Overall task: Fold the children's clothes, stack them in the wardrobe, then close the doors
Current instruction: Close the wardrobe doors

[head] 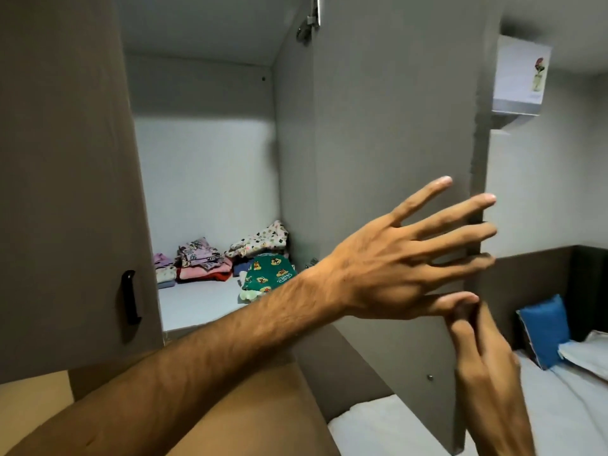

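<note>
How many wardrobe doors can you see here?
2: the left door, with a black handle, at the picture's left, and the right door, swung open, with both hands at its edge. Others may be out of view.

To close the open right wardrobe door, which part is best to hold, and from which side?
Hold the right door at its free vertical edge, coming from the bed side. It swings from the hinge at top, no handle shows on this face, and the left hand already spreads there.
</note>
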